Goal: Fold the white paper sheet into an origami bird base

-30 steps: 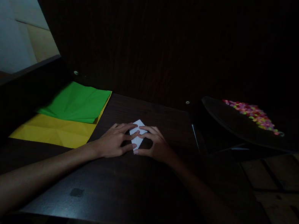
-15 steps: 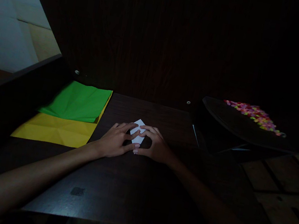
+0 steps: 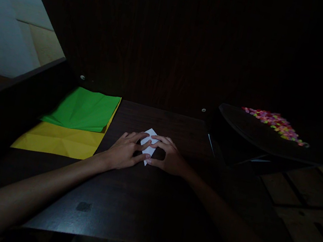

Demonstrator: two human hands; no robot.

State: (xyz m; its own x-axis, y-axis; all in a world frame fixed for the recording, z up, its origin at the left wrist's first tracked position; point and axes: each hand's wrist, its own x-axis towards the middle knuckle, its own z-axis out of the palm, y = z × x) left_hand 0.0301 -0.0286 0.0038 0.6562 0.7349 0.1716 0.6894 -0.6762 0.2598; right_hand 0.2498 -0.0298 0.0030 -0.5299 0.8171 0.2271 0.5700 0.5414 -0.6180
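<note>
Both hands, left hand [image 3: 123, 152] and right hand [image 3: 170, 158], are pressing fingertips together on a small white folded paper [image 3: 150, 135], pinning it flat on the dark bench [image 3: 146, 206], apparently to set a crease.

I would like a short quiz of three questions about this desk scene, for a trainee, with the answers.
1. True or false: both hands press on the white folded paper.
2. Which sheet lies on top: A) the green sheet, B) the yellow sheet?
3. Fill in: the small multicoloured pieces lie on the dark surface to the person's ____.

Key
1. True: the left hand and the right hand meet over it on the dark wooden table.
2. A: the green overlaps the far part of the yellow.
3. Right.
</note>
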